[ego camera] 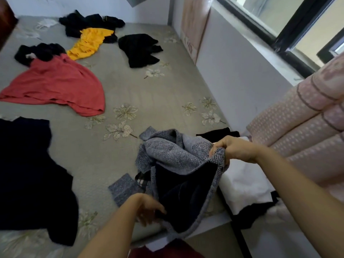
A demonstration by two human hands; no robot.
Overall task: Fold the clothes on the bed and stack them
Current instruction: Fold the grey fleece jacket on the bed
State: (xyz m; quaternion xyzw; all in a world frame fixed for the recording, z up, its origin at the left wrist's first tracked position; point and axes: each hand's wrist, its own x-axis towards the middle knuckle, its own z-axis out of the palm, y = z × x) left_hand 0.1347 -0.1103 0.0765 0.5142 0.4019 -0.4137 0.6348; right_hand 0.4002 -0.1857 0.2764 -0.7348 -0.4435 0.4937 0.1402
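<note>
Head view, bed (163, 94) with grey floral sheet. Item in hand: grey knit sweater (167, 155), lifted off the sheet at the near right corner of the bed, bunched and unfolded, one cuff trailing on the sheet. Its inside shows dark; cannot tell whether that is lining, shadow or a second garment. Right hand (234, 148) clenched on the upper knit edge, fingers curled round a fold. Left hand (149, 209) at the lower dark edge, fingers curled onto the fabric, apparently pinching it; slightly blurred, so the grip is read with some doubt. Progress, judged: early. Lying loose and unfolded on the sheet are the red garment (54, 84), the yellow garment (89, 41), a black heap (89, 21) at the far end touching the yellow one, a black piece (139, 49) to its right, another black piece (37, 51) at the red garment's top edge, and a large dark garment (31, 174) spread flat at near left. No clear stack seen. White cloth (242, 183) with black fabric (217, 133) beside it sits just right of the sweater; whether that is folded work cannot be told. Rolled pink quilt (307, 118) against the wall under the window. Remaining: fold the sweater, then all the others, then stack.
</note>
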